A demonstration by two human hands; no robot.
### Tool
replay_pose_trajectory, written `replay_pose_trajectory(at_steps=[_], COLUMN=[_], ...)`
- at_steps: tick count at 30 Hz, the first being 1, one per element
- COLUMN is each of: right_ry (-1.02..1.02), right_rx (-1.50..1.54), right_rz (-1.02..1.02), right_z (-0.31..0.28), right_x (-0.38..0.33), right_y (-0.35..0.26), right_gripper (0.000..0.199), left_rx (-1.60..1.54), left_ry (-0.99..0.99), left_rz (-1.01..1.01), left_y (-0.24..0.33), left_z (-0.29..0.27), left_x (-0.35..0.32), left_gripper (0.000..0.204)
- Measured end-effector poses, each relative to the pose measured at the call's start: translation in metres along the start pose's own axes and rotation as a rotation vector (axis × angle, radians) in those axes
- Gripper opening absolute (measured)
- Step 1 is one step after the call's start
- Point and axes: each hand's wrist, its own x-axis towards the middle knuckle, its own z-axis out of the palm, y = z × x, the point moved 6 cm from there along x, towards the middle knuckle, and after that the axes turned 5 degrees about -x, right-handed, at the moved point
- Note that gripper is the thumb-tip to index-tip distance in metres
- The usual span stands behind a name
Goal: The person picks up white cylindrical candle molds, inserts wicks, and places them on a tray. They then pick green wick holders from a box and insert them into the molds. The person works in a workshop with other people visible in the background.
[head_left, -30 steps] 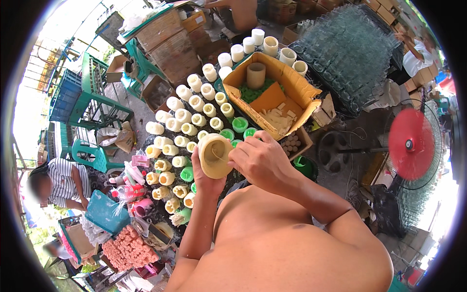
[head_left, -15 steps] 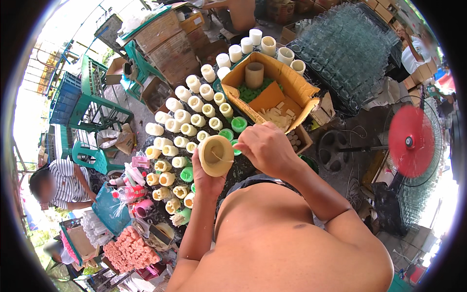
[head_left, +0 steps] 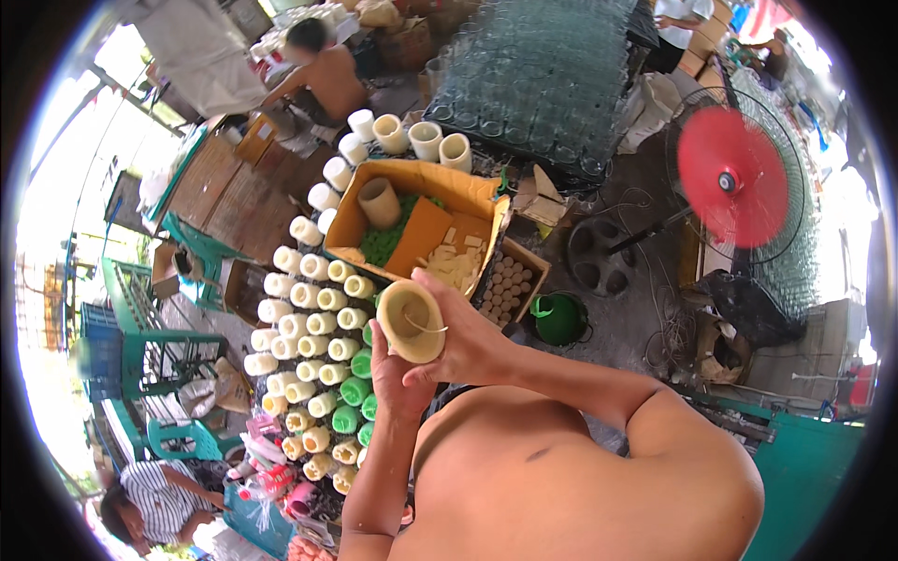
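Cream cup: the cream cup (head_left: 410,323) sat between the 2 hands, ahead of the bare torso, its round mouth turned up toward the camera.
Left hand: the left hand (head_left: 398,379) supported the cup from 6 to 9 o'clock, its fingers (head_left: 378,344) part-curled against the outer wall at 8 o'clock.
Right hand: the right hand (head_left: 465,338) wrapped the cup's 3 o'clock side, fingertips reaching up by the rim at 12 to 1 o'clock, thumb near 6 o'clock; its fingers were spread about as wide as the cup and had hold of it.
Pale strand: a thin pale strand (head_left: 423,325) rose inside the cup and leaned over the rim toward 4 o'clock; whether the right hand touched it, I could not tell.
Cream cylinders: rows of cream cylinders (head_left: 321,323) stood from 7 to 11 o'clock of the cup.
Green cups: several green cups (head_left: 354,390) stood at 8 o'clock, nearer than most cylinders.
Cardboard box: a cardboard box (head_left: 430,178) stood at 12 o'clock, holding flat cream pieces (head_left: 456,266).
Green bucket: a green bucket (head_left: 561,320) stood at 3 o'clock.
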Motion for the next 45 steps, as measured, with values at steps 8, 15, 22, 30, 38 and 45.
replay_pose_trajectory(at_steps=[8, 15, 22, 30, 38, 45], right_ry=[0.549, 0.729, 0.665, 0.591, 0.277, 0.048], right_rx=[0.195, 0.004, -0.150, -0.069, -0.605, -0.826], right_rz=[0.072, 0.237, 0.319, 0.280, 0.494, 0.607], right_z=[-0.102, -0.194, -0.172, -0.110, -0.139, -0.138], right_x=[0.012, 0.054, 0.130, 0.171, 0.143, 0.162], right_y=[0.054, 0.172, 0.360, 0.441, 0.480, 0.480], right_gripper=[0.073, 0.059, 0.066, 0.076, 0.068, 0.053], left_rx=[0.555, 0.609, 0.593, 0.473, 0.379, 0.422], left_ry=[0.242, 0.167, 0.363, 0.630, 0.731, 0.772], left_rz=[-0.148, -0.017, 0.215, 0.455, 0.558, 0.496], left_y=[-0.037, 0.002, 0.082, 0.114, 0.111, 0.107], left_z=[0.011, 0.028, -0.038, -0.074, -0.096, -0.097], left_x=[0.097, 0.105, 0.040, -0.035, -0.081, -0.077], left_gripper=[0.057, 0.048, 0.044, 0.035, 0.033, 0.033])
